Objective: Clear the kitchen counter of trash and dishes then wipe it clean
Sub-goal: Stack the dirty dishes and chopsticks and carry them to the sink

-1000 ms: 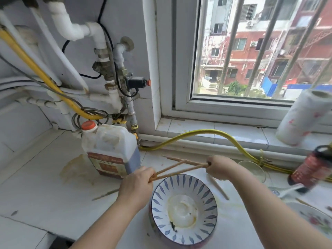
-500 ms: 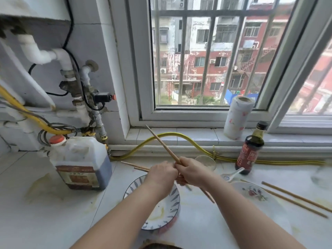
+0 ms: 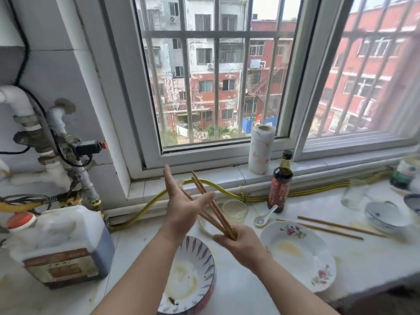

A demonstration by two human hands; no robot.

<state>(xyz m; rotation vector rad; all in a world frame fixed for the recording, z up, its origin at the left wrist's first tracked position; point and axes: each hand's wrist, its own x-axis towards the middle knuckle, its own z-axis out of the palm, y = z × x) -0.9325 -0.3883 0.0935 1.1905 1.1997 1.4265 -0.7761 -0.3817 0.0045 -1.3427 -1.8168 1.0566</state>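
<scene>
My right hand (image 3: 242,243) grips the lower ends of several wooden chopsticks (image 3: 210,205), which slant up and to the left above the counter. My left hand (image 3: 181,205) is flat, fingers spread, pressed against the upper part of the bundle. Below my arms sits a dirty bowl with blue leaf marks (image 3: 193,278). To the right lies a dirty flowered plate (image 3: 300,251). Two more chopsticks (image 3: 334,227) lie past it, beside a small blue-and-white bowl (image 3: 384,214). A white spoon (image 3: 263,218) and a small glass (image 3: 235,210) stand behind my hands.
A large jug with an orange cap (image 3: 56,244) stands at the left under wall pipes (image 3: 56,142). A dark sauce bottle (image 3: 279,181), a paper roll (image 3: 260,150) on the sill, a yellow hose (image 3: 250,196), a clear glass (image 3: 353,194) and a jar (image 3: 405,171) line the back. The stained counter (image 3: 368,258) ends at right.
The chopsticks went from being held by both hands into my right hand alone. My left hand let go and opened flat against them. The view swung right and up.
</scene>
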